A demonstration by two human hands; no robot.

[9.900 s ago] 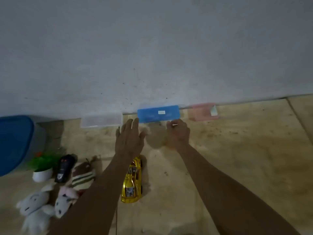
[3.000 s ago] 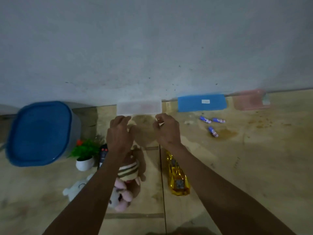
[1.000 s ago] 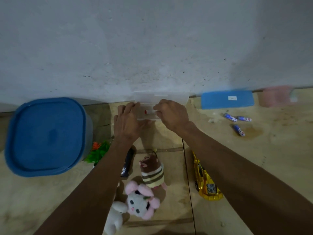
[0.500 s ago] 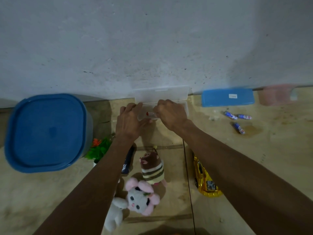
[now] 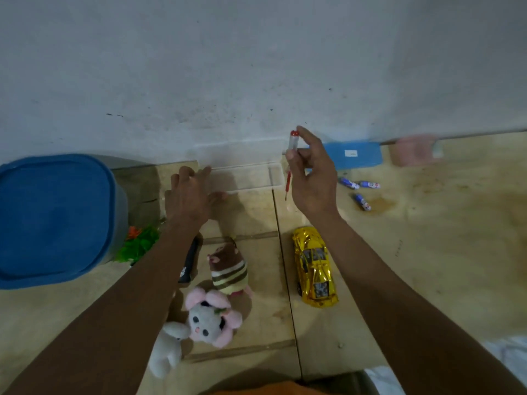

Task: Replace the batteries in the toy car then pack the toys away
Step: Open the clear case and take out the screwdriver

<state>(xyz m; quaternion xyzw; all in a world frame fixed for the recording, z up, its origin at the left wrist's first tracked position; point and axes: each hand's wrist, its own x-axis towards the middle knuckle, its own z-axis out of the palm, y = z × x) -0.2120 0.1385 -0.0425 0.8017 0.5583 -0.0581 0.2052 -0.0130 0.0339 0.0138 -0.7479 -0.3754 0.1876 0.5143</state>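
Note:
My right hand [image 5: 312, 181] pinches a small screwdriver [image 5: 291, 155] with a clear handle and red cap, lifted upright above the floor. My left hand [image 5: 192, 195] rests with spread fingers on the near left edge of an open clear plastic case [image 5: 245, 175] that stands against the wall. The gold toy car [image 5: 315, 266] lies on the floor below my right hand. Three blue batteries [image 5: 358, 189] lie loose to the right. A brown striped plush [image 5: 229, 266], a pink-eared grey plush [image 5: 209, 320] and a white plush [image 5: 165, 349] lie between my arms.
A large blue-lidded tub [image 5: 54, 218] stands at the left, with a small green plant [image 5: 138, 246] beside it. A black remote [image 5: 189, 260] is partly under my left forearm. A blue case [image 5: 353, 155] and a pink case [image 5: 413, 151] lean along the wall.
The clear case was opened. My right hand has lifted the screwdriver out of it and moved up and right; my left hand stays at the case's edge.

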